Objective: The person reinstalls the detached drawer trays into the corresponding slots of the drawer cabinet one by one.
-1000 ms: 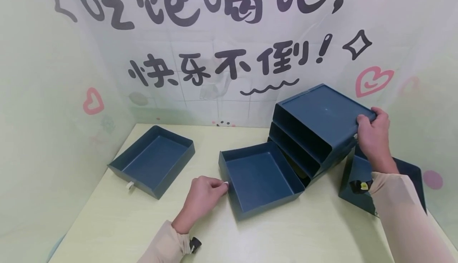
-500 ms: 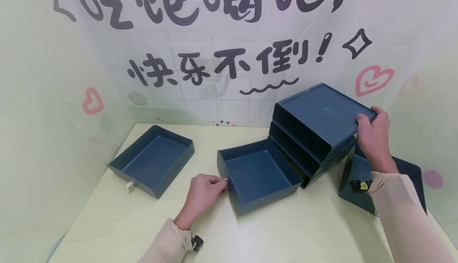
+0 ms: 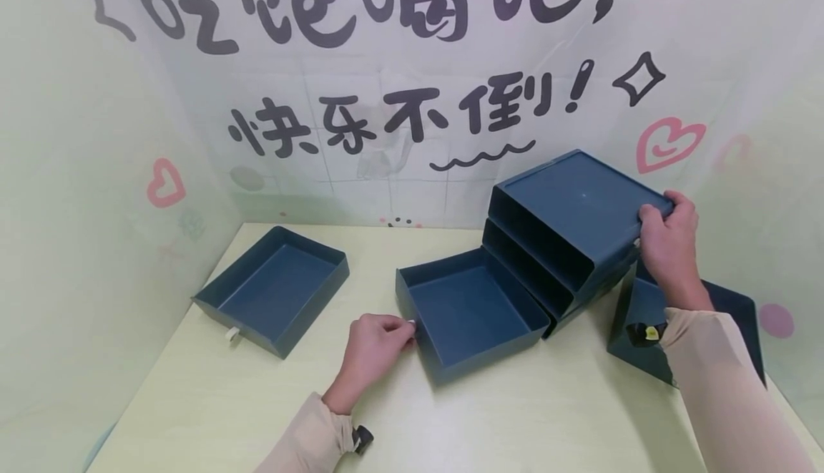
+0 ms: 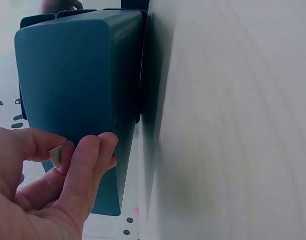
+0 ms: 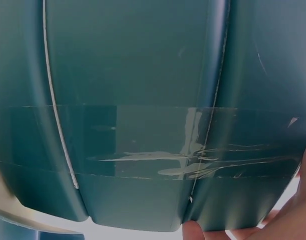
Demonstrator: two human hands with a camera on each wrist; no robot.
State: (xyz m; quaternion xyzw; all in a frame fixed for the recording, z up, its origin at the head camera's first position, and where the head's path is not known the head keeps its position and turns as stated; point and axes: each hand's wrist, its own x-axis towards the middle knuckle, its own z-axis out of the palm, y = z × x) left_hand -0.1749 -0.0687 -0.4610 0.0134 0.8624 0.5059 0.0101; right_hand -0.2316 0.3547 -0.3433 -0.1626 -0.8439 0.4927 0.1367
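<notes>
While hands (image 3: 376, 348) (image 3: 669, 244) hold, three drawers (image 3: 473, 312) show.

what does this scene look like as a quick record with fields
left hand: pinches the small pull tab on the front of the middle drawer
right hand: grips the back corner of the drawer case, which is tilted
middle drawer: partly inside the bottom slot of the case, empty
left drawer: apart on the table, empty
third drawer: behind the right arm, partly hidden
backdrop: printed sheet with characters and hearts
</notes>
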